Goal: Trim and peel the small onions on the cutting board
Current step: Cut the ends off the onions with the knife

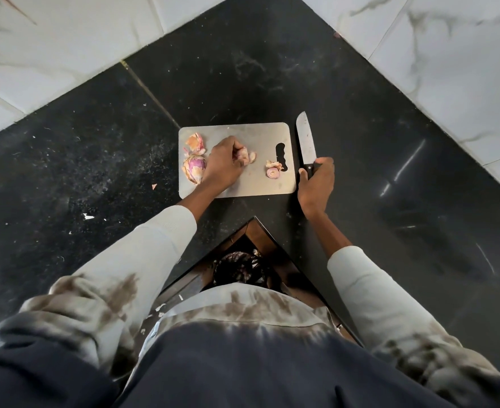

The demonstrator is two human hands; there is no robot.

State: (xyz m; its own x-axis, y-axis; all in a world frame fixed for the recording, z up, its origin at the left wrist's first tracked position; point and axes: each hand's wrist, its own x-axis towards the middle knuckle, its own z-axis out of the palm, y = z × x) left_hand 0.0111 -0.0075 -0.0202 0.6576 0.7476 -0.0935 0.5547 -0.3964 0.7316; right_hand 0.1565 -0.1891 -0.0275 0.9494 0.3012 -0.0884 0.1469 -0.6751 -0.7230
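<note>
steel board (251,187); left hand (223,164) pinches papery onion (243,156).

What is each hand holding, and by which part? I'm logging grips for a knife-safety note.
The right hand grips the knife by its black handle, blade pointing away. The left hand pinches a small onion in its fingertips.

Open board (251,136) along far edge and centre-right; peels (195,142), whole onion (195,169) crowding left end, cut slice (273,173) near handle slot (281,156). Bare desk (243,78) beyond.
</note>
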